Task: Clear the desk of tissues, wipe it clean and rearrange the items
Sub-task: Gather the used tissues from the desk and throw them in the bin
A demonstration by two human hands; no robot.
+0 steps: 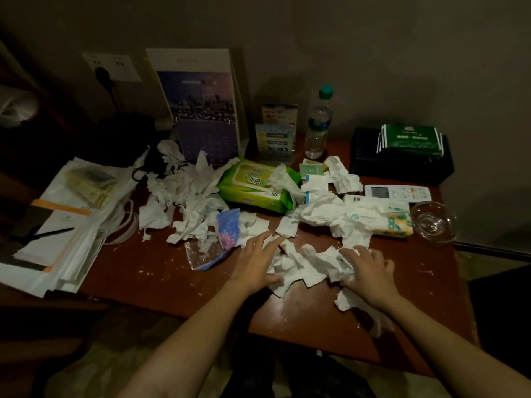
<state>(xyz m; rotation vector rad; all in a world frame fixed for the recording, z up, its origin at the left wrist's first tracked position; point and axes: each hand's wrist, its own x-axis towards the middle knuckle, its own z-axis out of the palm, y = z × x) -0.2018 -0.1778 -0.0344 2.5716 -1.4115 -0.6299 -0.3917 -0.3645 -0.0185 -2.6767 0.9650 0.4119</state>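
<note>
Left hand is pressing flat, fingers spread, on crumpled white tissues on reddish-brown wooden surface; right hand is curving over them, grip unclear.

Grey wall fills the top. White outlet plate on it at upper left, black plug in it, cord hanging down. Pale blurred bag-like thing at far left edge. Dim floor at bottom left.
</note>
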